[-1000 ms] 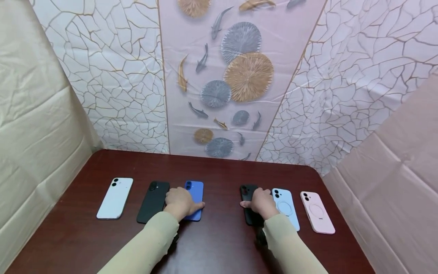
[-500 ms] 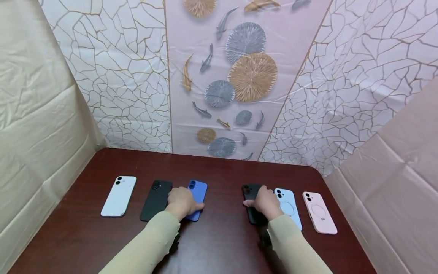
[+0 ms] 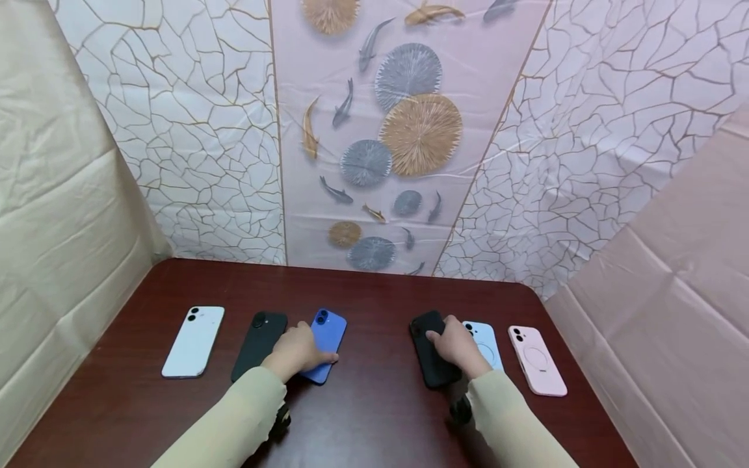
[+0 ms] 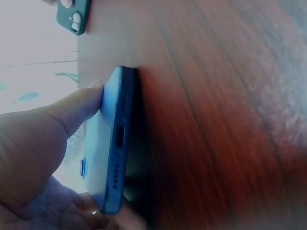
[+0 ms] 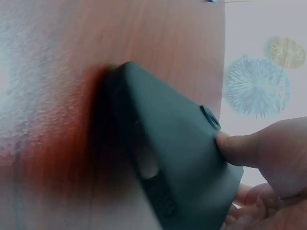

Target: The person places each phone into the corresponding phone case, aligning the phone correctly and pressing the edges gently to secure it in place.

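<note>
My left hand [image 3: 295, 351] grips a blue phone [image 3: 329, 333] by its sides, thumb on the right edge. In the left wrist view the lower end of the blue phone [image 4: 117, 143] shows its charging port and speaker holes, tilted off the table. A black phone case [image 3: 432, 361] is held in my right hand [image 3: 458, 344], with the thumb on its back. In the right wrist view the black case [image 5: 177, 143] stands tilted, and a fingertip shows through its bottom opening. The fingers beneath are mostly hidden.
Left of the blue phone lie a black phone [image 3: 257, 344], partly behind the left hand, and a white phone [image 3: 193, 343]. On the right are a light blue case [image 3: 487, 341] with a ring, partly covered by the right hand, and a pink case [image 3: 538, 364]. Fabric walls surround the brown table [image 3: 374, 403].
The blue phone has turned, its lower end swinging left. The right thumb has moved from the black case's left edge onto its back, and the case is now tilted. The head view has shifted slightly.
</note>
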Demonstrator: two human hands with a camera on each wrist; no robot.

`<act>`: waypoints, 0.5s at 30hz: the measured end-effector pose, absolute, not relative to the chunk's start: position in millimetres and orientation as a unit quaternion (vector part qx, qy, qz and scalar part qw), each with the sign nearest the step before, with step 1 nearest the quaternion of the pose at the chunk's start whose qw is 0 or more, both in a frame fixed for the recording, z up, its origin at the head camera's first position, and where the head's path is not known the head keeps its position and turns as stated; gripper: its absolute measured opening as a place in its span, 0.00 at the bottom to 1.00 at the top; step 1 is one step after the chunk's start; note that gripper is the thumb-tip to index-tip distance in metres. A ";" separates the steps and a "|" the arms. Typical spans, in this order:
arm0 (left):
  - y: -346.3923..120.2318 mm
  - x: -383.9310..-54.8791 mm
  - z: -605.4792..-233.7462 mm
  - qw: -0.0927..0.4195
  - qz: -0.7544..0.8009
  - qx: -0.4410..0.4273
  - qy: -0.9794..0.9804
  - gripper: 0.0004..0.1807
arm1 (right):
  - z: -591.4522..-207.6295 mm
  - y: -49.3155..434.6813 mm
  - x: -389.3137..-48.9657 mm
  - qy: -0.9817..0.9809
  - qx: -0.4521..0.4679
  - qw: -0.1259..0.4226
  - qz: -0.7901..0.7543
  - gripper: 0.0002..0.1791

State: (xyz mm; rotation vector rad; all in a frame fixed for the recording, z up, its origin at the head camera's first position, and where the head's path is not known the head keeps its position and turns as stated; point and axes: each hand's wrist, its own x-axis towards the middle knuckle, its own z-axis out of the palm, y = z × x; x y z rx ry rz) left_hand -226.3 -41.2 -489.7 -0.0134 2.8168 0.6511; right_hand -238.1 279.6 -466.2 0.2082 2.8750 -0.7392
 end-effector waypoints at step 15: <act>-65.9 -219.1 -486.3 0.149 0.361 0.047 0.919 0.25 | -463.1 281.2 -241.9 0.936 0.071 0.110 -0.327 0.22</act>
